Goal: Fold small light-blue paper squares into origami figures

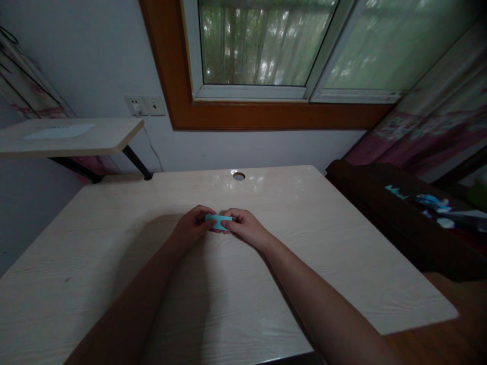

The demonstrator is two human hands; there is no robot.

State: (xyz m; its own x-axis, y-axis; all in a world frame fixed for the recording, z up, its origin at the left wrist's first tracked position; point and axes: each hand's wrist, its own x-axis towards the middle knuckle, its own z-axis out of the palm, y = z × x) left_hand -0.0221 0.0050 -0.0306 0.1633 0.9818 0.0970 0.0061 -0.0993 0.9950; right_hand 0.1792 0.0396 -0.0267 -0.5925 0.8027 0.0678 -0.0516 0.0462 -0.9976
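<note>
Between both hands is a small turquoise rectangular piece that looks like folded paper, held over the middle of the pale wooden desk. My left hand grips its left end, thumb on the near face. On the right end, my right hand is closed in the same way, with its thumb pressed on the face. Most of my other fingers are behind or under the piece and partly hidden. Whether the hands rest on the desk is hard to tell.
A raised shelf on black legs stands at the back left, with a white sheet on it. A round cable hole sits near the desk's back edge. Dark furniture with small items stands at right. A black edge shows at the bottom.
</note>
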